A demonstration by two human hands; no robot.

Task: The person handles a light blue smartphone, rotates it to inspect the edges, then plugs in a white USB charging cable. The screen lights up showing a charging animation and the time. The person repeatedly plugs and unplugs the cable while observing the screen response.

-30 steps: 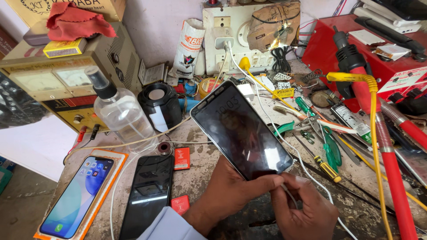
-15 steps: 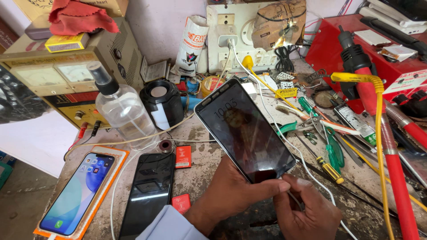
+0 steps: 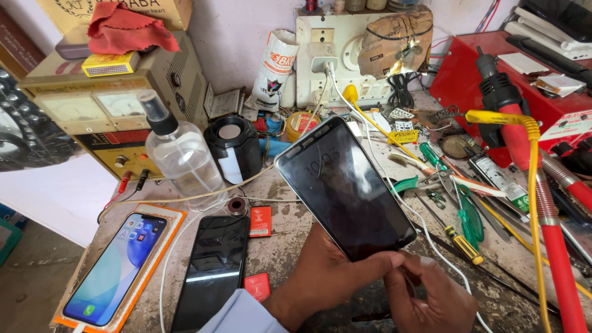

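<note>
Fingers (image 3: 376, 264) of the left hand (image 3: 336, 277) are pressed along the lower edge of a black glass-fronted smartphone (image 3: 345, 185), thumb on the screen's near corner, holding it tilted with its top end toward the wall. Just beside it, the right hand (image 3: 431, 296) has its fingertips pinched together at the phone's bottom right corner; whether they grip a tool I cannot tell.

Open room is scant. To the right of the phone lie green-handled screwdrivers (image 3: 468, 216), a yellow-and-black screwdriver (image 3: 459, 240), a white cable (image 3: 425, 237) and a red-handled tool with a yellow coiled cord (image 3: 530, 160). To the left, a dark phone (image 3: 213, 271) lies flat, near a lit phone on an orange mat (image 3: 117, 268); two small red packets (image 3: 259, 222) sit between them and the hands. The barest patch of the stained grey workbench (image 3: 290, 246) lies under the left wrist.

Farther back stand a clear plastic spray bottle (image 3: 182, 157), a black cylindrical speaker (image 3: 233, 148), a beige metered power supply (image 3: 105, 105) topped by a red cloth (image 3: 126, 28), and a white socket board (image 3: 333, 61) on the wall.
</note>
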